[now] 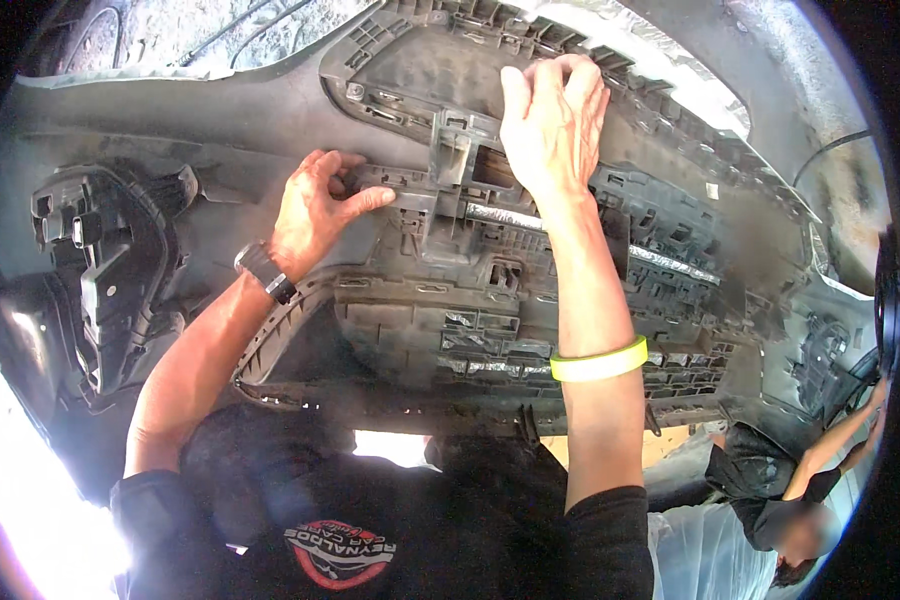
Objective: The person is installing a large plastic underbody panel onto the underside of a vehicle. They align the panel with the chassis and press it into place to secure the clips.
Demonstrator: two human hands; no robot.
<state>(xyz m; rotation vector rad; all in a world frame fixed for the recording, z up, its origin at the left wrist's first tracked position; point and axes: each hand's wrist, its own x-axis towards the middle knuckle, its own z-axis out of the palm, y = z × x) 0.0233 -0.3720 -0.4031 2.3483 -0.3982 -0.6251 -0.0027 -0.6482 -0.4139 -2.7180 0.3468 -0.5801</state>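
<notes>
- From my remote view, the large dark-grey moulded plastic panel (420, 68), ribbed and slotted, fills the middle; I place everything else by it.
- I see the left hand (312, 210) at the panel's left side, thumb stretched out and fingers bent, at the end of a narrow grey plastic strip (407, 184). The thumb lies along that strip; I cannot tell whether it is pinched.
- The strip runs from the left hand towards the panel's middle.
- I have the right hand (558, 115) over the panel's upper part, fingers bent and thumb set apart from them. Its fingertips are partly hidden, so I cannot tell whether it grips anything.
- A black wristwatch (261, 268) is on the left wrist, and a yellow-green band (600, 361) circles the right forearm.
- Left of the panel I see a black ribbed plastic housing (105, 275).
- Beyond the panel's lower right, a co-worker's bare arm (828, 445) reaches up near translucent sheeting (708, 550).
</notes>
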